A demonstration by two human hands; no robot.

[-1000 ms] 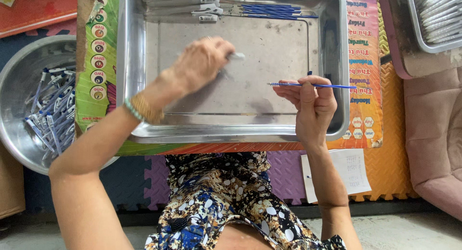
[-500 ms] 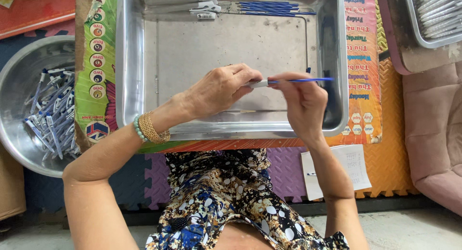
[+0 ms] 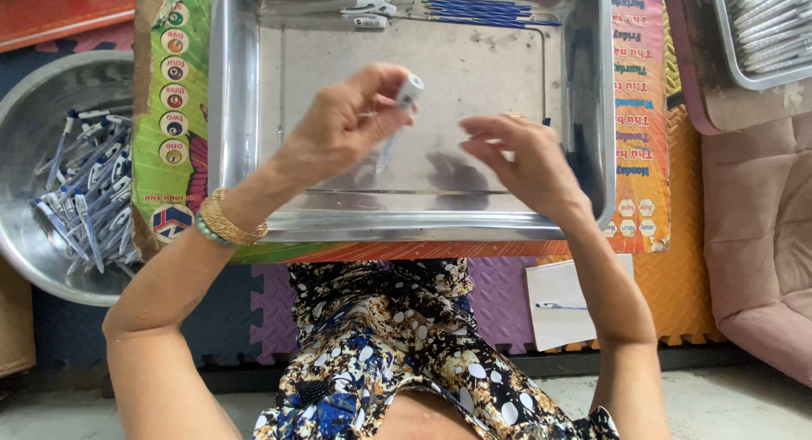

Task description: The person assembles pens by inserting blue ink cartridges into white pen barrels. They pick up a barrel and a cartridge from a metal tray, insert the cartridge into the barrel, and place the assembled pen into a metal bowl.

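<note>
Above the steel tray, left hand pinches a pen; right hand hovers released.

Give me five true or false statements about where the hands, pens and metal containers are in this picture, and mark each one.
1. The left hand holds a clear pen barrel with a white cap above the rectangular steel tray. True.
2. The right hand grips a blue refill. False: its fingers are spread and nothing shows in them.
3. Blue refills lie at the tray's far edge. True.
4. The round metal basin sits to the person's right. False: it is on their left, holding assembled pens.
5. The left wrist is bare. False: it wears gold and green bangles.
</note>
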